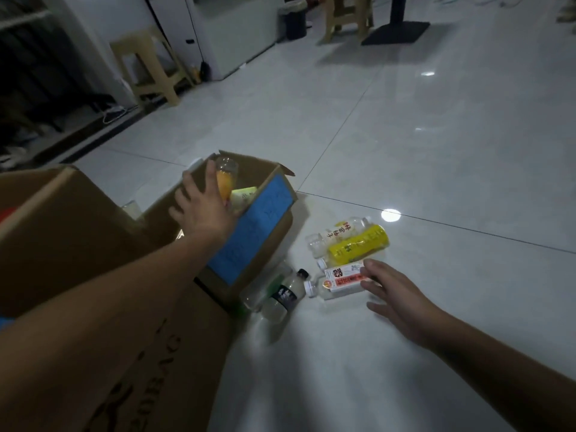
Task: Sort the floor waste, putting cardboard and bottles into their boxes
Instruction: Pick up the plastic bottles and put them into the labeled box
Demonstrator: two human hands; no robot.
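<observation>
A small cardboard box point(274, 241) with a blue paper label stands open on the floor. My left hand point(202, 207) hovers over its opening with fingers spread; an orange-labelled bottle point(226, 179) stands tilted inside, right beside my thumb. Another pale bottle point(241, 196) lies in the box. Beside the box on the floor lie a yellow bottle point(358, 244), a white-labelled bottle point(339, 229), a black-labelled bottle point(285, 294) and a red-and-white labelled bottle point(341, 282). My right hand point(392, 291) is open, its fingertips touching the red-and-white bottle.
A large cardboard box point(93, 244) with printed letters fills the lower left under my left arm. Glossy white floor tiles point(436, 151) stretch ahead. Plastic stools point(149, 67), a dark bin point(294, 20) and a table base point(396, 31) stand far back.
</observation>
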